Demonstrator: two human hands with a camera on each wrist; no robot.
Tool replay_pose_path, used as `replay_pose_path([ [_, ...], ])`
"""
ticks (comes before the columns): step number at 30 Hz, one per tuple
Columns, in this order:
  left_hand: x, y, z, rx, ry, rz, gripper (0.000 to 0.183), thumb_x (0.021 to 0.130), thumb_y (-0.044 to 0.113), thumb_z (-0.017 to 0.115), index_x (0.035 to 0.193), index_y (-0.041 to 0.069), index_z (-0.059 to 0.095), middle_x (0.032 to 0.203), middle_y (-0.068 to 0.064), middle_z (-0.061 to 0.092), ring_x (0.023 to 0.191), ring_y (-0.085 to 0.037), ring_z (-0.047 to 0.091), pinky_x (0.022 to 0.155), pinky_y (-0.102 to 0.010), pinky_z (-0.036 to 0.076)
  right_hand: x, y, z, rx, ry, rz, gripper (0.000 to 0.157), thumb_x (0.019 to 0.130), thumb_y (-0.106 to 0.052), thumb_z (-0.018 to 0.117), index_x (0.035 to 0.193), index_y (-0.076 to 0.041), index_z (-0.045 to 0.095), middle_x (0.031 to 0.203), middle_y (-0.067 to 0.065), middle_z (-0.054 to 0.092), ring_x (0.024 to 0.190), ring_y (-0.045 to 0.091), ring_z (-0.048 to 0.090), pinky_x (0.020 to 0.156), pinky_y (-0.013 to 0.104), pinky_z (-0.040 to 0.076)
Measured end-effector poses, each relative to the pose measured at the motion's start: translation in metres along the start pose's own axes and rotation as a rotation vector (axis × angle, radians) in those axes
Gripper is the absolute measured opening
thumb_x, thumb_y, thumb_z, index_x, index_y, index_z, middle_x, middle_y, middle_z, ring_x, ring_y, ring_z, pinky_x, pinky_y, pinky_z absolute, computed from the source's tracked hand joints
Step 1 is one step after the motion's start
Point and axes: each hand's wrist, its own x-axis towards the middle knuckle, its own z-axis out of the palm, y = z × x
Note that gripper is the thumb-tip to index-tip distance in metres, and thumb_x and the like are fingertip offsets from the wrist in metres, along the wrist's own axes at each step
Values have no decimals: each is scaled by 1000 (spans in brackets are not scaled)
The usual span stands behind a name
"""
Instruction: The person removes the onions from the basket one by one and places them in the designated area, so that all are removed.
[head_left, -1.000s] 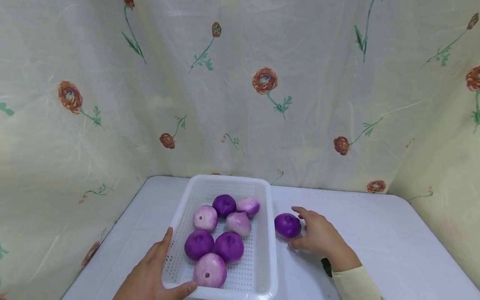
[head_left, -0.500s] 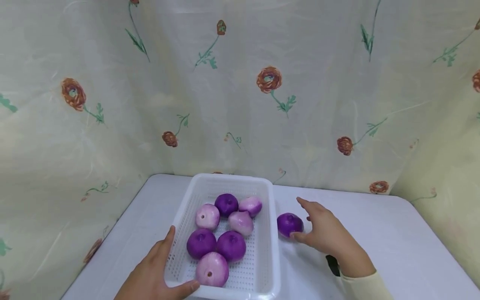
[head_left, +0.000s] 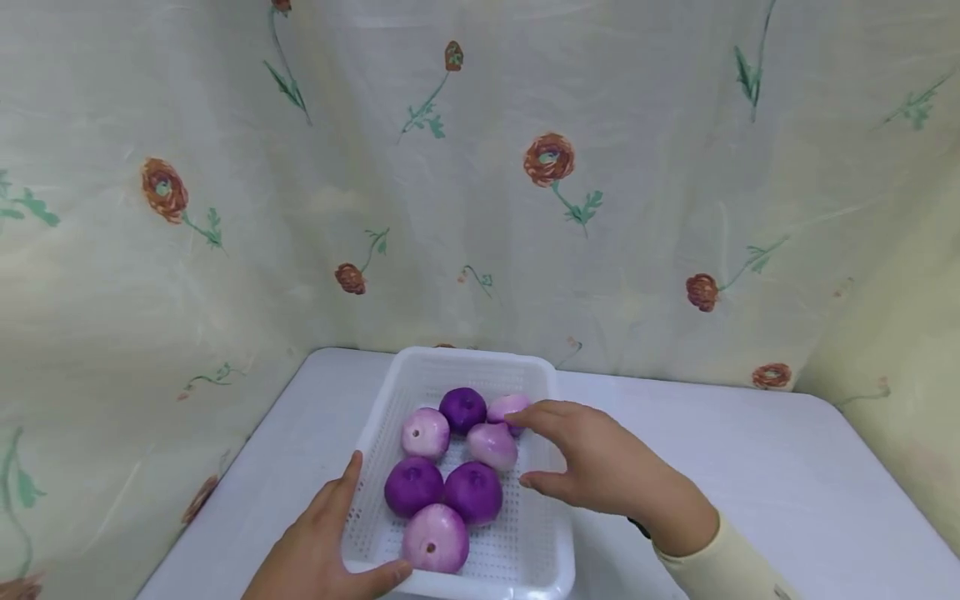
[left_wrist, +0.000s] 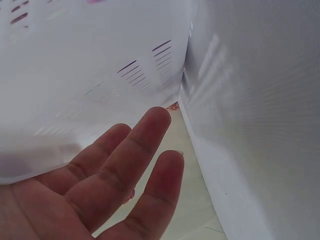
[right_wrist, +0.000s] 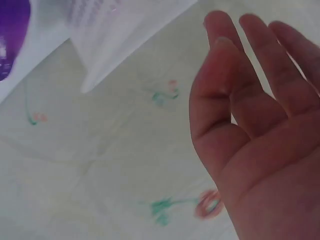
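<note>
A white plastic basket (head_left: 566, 533) holds several purple and pale pink onions. My left hand (head_left: 318, 533) lies along the basket's left front corner, thumb at the front rim; in the left wrist view its fingers (left_wrist: 120, 175) extend loosely beside the outer wall. My right hand (head_left: 600, 458) is over the basket's right rim with nothing in it. Its fingertips overlap the pale onion (head_left: 506, 407) at the back right, close to another pale onion (head_left: 492, 447). Outside the basket, a dark purple onion (right_wrist: 10, 35) shows in the right wrist view; the right hand hides it in the head view.
The basket stands on a white table (head_left: 765, 475) with rounded back corners. A flower-patterned curtain (head_left: 450, 208) hangs behind the table and down both sides. Inside the basket, a pink onion (head_left: 435, 540) sits nearest the front rim.
My right hand has left the purple onion on the table and moved left over the basket's edge. My left hand keeps its place at the basket. The head view has shifted slightly.
</note>
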Motion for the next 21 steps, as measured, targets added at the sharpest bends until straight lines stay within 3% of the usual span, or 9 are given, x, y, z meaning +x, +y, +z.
replay_pose_path([
  [6, 0, 2, -1, -8, -18, -36, 146, 63, 94, 73, 171, 15, 14, 158, -13, 45, 127, -36, 60, 98, -62, 54, 29, -20, 7, -170, -188, -200, 68, 76, -27, 96, 138, -14, 70, 133, -5, 70, 126, 14, 63, 107, 36, 51],
  [9, 1, 3, -2, 0, -22, -46, 147, 62, 94, 72, 171, 15, 14, 158, -13, 45, 127, -36, 61, 97, -62, 55, 40, -25, 12, -224, -231, -271, 69, 73, -25, 99, 134, -14, 71, 130, -7, 71, 124, 13, 63, 107, 33, 50],
  [18, 0, 3, -2, -18, 3, -14, 144, 64, 92, 75, 171, 14, 16, 156, -14, 48, 126, -36, 62, 98, -60, 55, 57, -26, 39, -362, -252, -324, 67, 72, -26, 98, 134, -18, 72, 126, -9, 72, 115, 12, 66, 101, 30, 53],
  [21, 0, 3, -1, -14, 3, -20, 145, 64, 92, 74, 171, 14, 16, 155, -14, 49, 125, -35, 62, 98, -60, 55, 58, -26, 47, -399, -250, -320, 63, 74, -25, 96, 133, -22, 73, 124, -11, 73, 107, 14, 68, 94, 34, 57],
])
